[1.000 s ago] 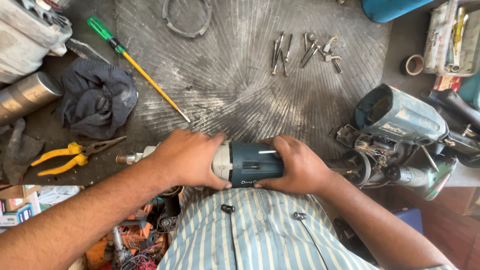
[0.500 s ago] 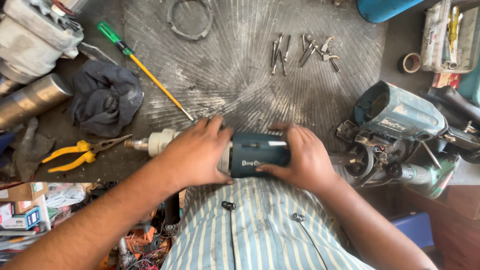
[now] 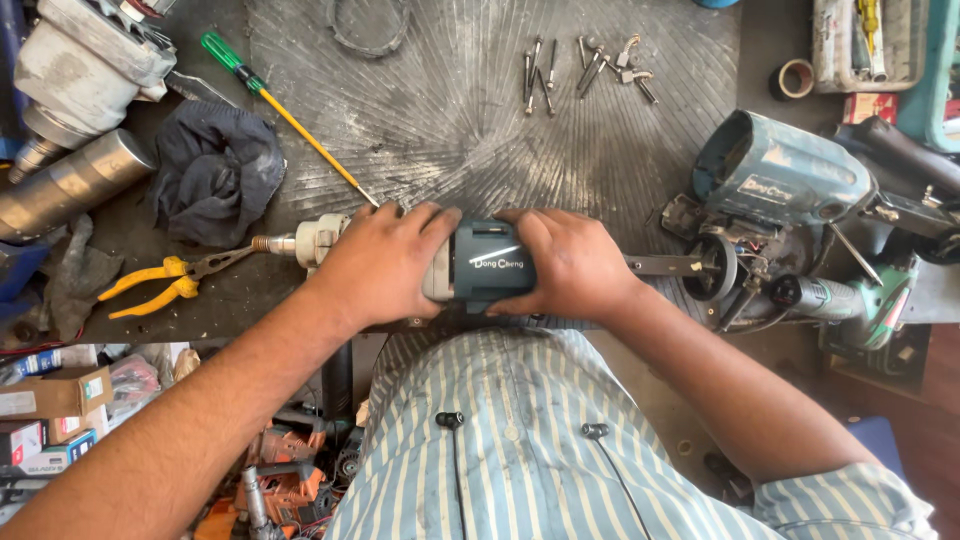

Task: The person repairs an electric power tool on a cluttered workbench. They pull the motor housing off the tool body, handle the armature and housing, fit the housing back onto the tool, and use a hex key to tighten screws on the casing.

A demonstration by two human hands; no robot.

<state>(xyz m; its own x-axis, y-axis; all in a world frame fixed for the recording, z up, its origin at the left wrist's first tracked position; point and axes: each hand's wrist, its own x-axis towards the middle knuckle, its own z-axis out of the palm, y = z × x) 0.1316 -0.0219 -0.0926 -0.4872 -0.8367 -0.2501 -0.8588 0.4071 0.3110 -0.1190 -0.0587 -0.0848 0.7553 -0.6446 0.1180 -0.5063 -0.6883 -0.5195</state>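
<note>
A power tool body (image 3: 488, 262) with a dark teal housing and a pale metal front end lies across the near edge of the grey workbench (image 3: 450, 110). My left hand (image 3: 375, 262) wraps around its pale front part, where a white gear piece and a threaded shaft (image 3: 300, 241) stick out to the left. My right hand (image 3: 565, 265) grips the teal rear end. Both hands press toward each other on the tool.
Yellow-handled pliers (image 3: 165, 278) and a dark rag (image 3: 215, 170) lie at left, with a green and yellow screwdriver (image 3: 285, 112) behind. Several screws and bits (image 3: 585, 70) sit at the back. A dismantled teal power tool (image 3: 785, 195) fills the right side.
Both hands and the tool have shifted a little away from my body onto the bench. The shaft at the left end now shows more fully.
</note>
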